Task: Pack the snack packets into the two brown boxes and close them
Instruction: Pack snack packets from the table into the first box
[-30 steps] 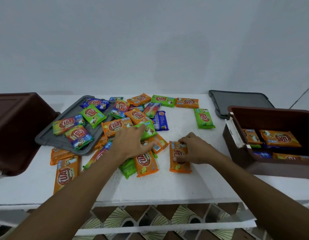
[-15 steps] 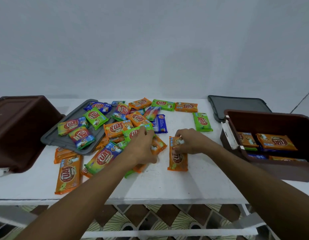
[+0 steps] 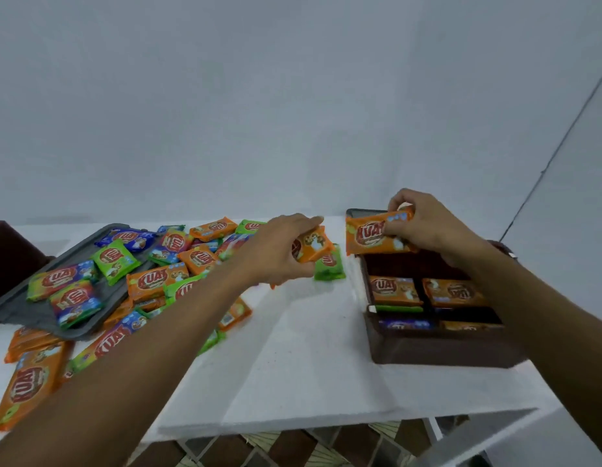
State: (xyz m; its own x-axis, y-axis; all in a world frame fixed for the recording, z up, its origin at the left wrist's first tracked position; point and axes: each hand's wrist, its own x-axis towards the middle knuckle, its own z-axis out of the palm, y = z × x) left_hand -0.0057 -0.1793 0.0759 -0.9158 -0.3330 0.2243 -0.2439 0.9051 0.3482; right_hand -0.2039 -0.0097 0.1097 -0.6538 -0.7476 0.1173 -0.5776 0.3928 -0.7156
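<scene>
My right hand (image 3: 424,224) grips an orange Kuat packet (image 3: 368,235) and holds it in the air over the far edge of the open brown box (image 3: 437,350) on the right. That box holds several orange, green and blue packets. My left hand (image 3: 281,249) holds another orange packet (image 3: 313,247) above the table, left of the box. A pile of loose packets (image 3: 164,274) in orange, green and blue covers the table's left half. The second brown box (image 3: 9,261) shows only at the left edge.
A grey lid (image 3: 26,311) lies under part of the pile at the left. A second dark lid (image 3: 360,212) lies behind the right box. One green packet (image 3: 328,266) lies alone near the box. The white table (image 3: 309,358) ends close to me, with patterned floor below.
Both hands lifted an orange packet each off the table and moved right toward the open box. The camera turned right, so the left box slid nearly out of view.
</scene>
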